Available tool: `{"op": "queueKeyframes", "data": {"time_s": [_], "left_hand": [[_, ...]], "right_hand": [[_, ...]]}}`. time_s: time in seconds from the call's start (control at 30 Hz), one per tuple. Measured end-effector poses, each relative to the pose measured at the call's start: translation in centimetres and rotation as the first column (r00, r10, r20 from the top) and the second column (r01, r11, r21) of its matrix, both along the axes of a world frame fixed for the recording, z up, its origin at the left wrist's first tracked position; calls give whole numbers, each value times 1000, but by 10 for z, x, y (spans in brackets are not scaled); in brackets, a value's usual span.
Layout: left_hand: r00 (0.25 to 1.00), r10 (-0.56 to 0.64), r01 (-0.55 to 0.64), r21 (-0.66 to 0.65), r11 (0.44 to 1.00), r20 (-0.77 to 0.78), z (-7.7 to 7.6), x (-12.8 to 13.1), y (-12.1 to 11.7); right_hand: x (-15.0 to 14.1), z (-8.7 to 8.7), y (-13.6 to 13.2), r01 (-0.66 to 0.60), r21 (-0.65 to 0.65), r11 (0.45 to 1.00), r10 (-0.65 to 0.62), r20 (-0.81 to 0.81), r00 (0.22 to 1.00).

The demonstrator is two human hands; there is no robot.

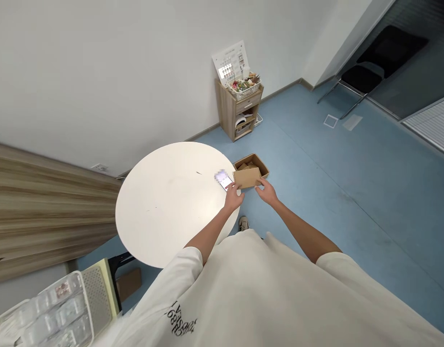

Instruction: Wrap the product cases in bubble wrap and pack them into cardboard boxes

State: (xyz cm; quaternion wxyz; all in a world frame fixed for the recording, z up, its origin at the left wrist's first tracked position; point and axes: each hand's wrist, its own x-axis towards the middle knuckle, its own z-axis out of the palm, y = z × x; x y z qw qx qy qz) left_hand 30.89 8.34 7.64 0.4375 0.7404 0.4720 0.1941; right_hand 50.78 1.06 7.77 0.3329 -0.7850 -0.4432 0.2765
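My left hand and right hand, both partly curled, grip a flat cardboard box | phone on white counter

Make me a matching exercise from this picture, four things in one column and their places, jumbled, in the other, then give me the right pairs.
Things:
1. Closed cardboard box
2. Phone
3. White basket
4. Chair

Places:
A. On the cabinet
B. On the blue floor
C. Between the left hand and right hand
D. On the round table

Right pairs: 1-C, 2-D, 3-A, 4-B
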Motion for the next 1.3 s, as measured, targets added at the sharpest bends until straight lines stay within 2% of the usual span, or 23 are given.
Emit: {"op": "queueKeyframes", "data": {"time_s": [0.13,0.23,0.33,0.47,0.63,0.9,1.07,1.3], "left_hand": [[998,-58,58,-25,998,-2,-4,49,18],[997,-66,64,-68,996,-31,-11,72,27],[996,-71,65,-100,993,-61,-17,82,27],[991,-102,93,-106,990,-90,-22,81,20],[986,-105,92,-104,990,-127,-23,74,17],[990,-39,28,-81,996,-134,-15,51,10],[991,46,-49,-24,999,-130,-10,19,1],[972,206,-207,5,978,-115,4,-47,-18]], "right_hand": [[48,-2,11,48,-39,998,-47,30,998],[72,-9,17,49,-120,992,-45,30,999],[83,-21,15,-13,-170,985,13,0,1000],[85,-39,7,-64,-198,978,56,-48,997],[80,-49,6,-111,-188,976,99,-72,993],[49,-38,21,-209,-177,962,182,-159,970],[16,-29,36,-329,-172,928,295,-199,935],[-44,-15,50,-480,-117,870,455,-189,871]]}}
